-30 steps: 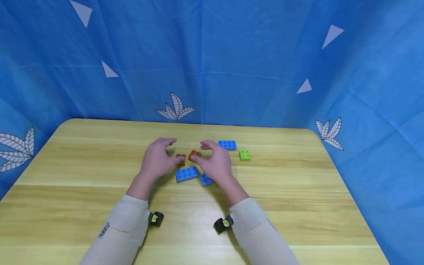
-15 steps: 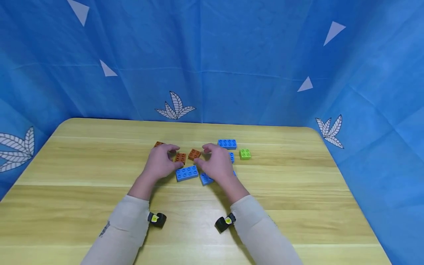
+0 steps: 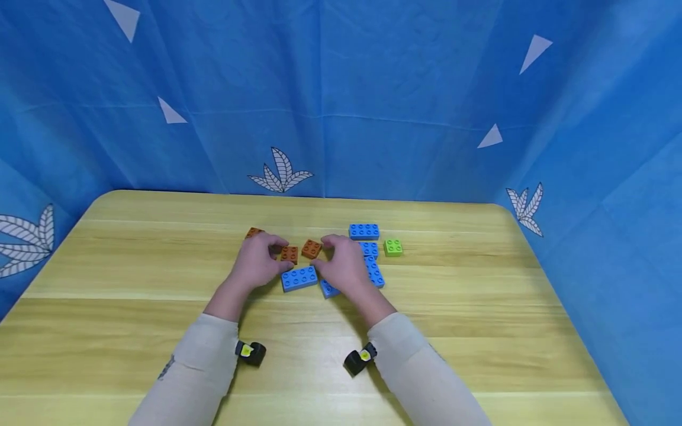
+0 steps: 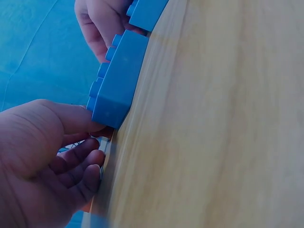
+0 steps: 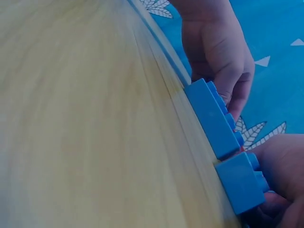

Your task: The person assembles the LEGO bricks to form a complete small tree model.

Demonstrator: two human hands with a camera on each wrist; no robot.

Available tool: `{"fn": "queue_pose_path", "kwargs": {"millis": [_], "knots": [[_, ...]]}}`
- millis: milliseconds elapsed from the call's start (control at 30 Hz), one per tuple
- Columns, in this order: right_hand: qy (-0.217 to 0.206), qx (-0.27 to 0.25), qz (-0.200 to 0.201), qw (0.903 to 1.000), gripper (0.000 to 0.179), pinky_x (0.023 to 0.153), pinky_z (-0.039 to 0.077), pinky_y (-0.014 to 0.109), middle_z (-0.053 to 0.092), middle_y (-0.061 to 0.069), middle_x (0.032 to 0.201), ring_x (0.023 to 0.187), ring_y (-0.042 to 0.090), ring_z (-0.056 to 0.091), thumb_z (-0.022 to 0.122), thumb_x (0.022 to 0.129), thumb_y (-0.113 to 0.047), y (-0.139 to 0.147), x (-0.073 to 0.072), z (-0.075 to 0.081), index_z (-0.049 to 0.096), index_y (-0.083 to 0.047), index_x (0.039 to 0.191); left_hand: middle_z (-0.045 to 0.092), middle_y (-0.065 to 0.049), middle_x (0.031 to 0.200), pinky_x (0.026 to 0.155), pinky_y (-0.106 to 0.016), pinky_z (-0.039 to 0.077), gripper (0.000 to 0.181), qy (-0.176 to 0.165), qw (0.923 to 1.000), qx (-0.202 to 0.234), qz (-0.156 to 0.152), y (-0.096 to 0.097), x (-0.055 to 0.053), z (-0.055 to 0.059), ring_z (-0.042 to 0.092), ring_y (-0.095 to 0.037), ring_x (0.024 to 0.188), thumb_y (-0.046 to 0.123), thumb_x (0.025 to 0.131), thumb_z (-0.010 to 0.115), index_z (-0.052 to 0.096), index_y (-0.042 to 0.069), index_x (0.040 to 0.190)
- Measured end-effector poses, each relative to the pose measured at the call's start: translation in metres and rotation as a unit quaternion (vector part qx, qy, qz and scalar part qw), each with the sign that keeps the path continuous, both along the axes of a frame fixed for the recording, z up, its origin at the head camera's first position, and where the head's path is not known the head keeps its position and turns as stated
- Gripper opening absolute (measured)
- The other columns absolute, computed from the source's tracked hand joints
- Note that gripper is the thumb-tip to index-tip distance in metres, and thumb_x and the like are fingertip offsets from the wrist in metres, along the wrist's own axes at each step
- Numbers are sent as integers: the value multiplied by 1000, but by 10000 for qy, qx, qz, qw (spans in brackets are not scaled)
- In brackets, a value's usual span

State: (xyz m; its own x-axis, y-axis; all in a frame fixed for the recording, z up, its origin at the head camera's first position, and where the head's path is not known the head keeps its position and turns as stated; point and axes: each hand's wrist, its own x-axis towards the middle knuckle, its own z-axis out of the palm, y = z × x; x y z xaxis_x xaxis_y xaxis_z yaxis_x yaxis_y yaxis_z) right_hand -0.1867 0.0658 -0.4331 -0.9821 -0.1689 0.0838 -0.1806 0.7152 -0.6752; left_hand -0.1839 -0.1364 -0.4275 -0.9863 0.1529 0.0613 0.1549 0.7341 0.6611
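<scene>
In the head view my left hand (image 3: 256, 260) pinches a brown four-stud toy brick (image 3: 289, 254) between thumb and fingers. My right hand (image 3: 345, 266) has its thumb and fingertips at a second brown brick (image 3: 311, 248), slightly turned, just to the right. Both bricks lie on the table. A long blue brick (image 3: 299, 278) lies in front of them, and another blue brick (image 3: 329, 288) is partly under the right hand. Both wrist views show blue bricks (image 4: 121, 78) (image 5: 213, 118) hiding much of the brown bricks and fingertips.
A third brown brick (image 3: 254, 232) lies behind the left hand, partly covered. To the right are more blue bricks (image 3: 364, 231) and a green brick (image 3: 393, 248). The wooden table (image 3: 479, 331) ends at a blue curtain (image 3: 405, 89).
Both hands have lowered around the two brown bricks. My left hand has shifted slightly down, uncovering the brown brick behind it. The bricks stay put.
</scene>
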Motion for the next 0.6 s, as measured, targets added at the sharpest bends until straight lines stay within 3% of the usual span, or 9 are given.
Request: {"fn": "queue_pose_path", "kwargs": {"millis": [267, 500, 600], "knots": [[250, -11, -39, 9997, 40, 90, 50, 39, 68, 5, 112, 107, 22, 62, 81, 86, -26, -3, -2, -3, 70, -9, 120, 63, -13, 100, 72, -40, 48, 37, 80, 9997, 218, -38, -1, 1, 1, 55, -26, 81, 14, 82, 85, 70, -1, 112], [304, -939, -153, 9950, 36, 56, 50, 32, 66, -1, 108, 64, 13, 58, 81, 86, -26, 4, 15, 9, 71, -12, 117, 61, -10, 98, 66, -37, 47, 38, 101, 9988, 455, 136, -2, 7, 7, 54, -24, 77, 17, 83, 84, 69, 2, 114], [262, -1173, 96, 9927, 33, 54, 51, 31, 66, -4, 104, 64, 11, 59, 82, 85, -26, 12, 27, 13, 71, -13, 114, 63, -10, 99, 63, -37, 47, 38, 90, 9981, 599, 96, -3, 12, 11, 54, -23, 74, 18, 82, 85, 69, 2, 114]]}}
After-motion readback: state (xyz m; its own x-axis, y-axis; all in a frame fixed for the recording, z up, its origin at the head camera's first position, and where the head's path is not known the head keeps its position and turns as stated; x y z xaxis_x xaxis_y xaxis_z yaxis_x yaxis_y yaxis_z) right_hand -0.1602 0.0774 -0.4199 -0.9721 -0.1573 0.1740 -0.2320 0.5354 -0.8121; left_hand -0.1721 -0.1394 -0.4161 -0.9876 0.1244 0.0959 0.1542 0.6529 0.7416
